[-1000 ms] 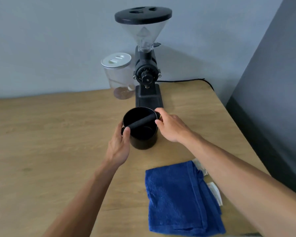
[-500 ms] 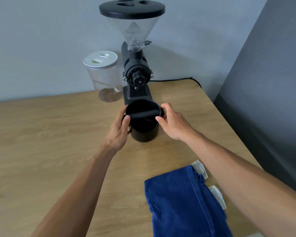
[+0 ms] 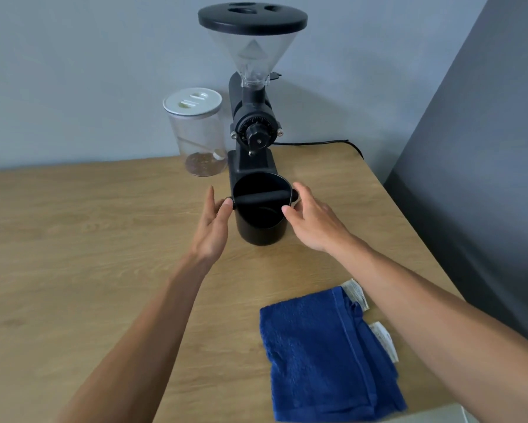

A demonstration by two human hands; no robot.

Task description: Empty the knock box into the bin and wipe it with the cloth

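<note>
Knock box upright on the wooden table, right in front of the coffee grinder, bar across the top running left-right. Left hand at the left end of the bar, fingers loosely spread, thumb tip touching the rim; not gripping. Right hand at the right side, fingers half-curled, thumb tip at the rim, also loose. Box not lifted. Blue cloth folded flat on the table near the front right edge, well apart from the box. Clear jar with white lid stands left of the grinder.
</note>
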